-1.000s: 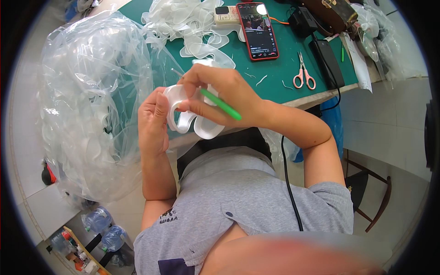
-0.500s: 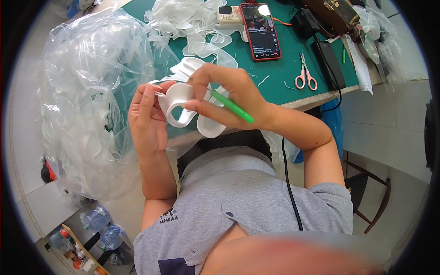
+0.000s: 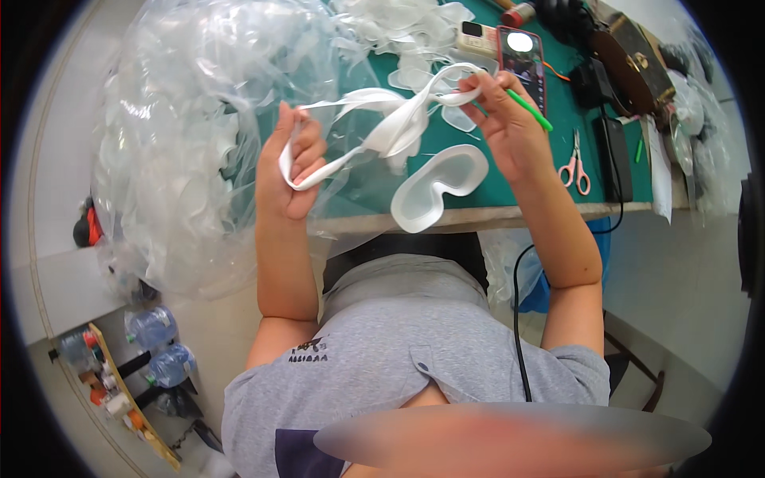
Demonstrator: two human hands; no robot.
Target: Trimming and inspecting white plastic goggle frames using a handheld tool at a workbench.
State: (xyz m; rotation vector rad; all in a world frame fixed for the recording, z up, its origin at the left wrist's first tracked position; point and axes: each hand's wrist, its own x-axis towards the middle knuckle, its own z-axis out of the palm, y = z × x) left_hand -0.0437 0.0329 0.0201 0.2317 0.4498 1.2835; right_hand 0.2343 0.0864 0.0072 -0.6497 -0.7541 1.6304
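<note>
A long white soft band (image 3: 328, 171) is stretched between my two hands above the table's near edge. My left hand (image 3: 293, 163) is closed on its left end, where the band loops past the fingers. My right hand (image 3: 510, 119), raised farther right, pinches a loop at the other end. It also keeps a green pen-shaped tool (image 3: 530, 110) tucked between the fingers; the tool's tip is hidden. Mid-span hangs a bunched white part (image 3: 402, 131) of the same soft material. Below it, a white goggle-shaped piece (image 3: 402, 209) lies on the green mat.
A large clear plastic bag (image 3: 183, 159) of white pieces fills the left side. More translucent pieces (image 3: 398, 28) are heaped at the back. Right of my hands are a phone (image 3: 522, 68), pink-handled scissors (image 3: 575, 171), a black adapter (image 3: 613, 159) with a cable, and a brown bag (image 3: 637, 60).
My hands have moved apart, the right one rightward and away from me, drawing the white band out between them. The goggle-shaped piece now shows fully on the mat. The whole view has shifted.
</note>
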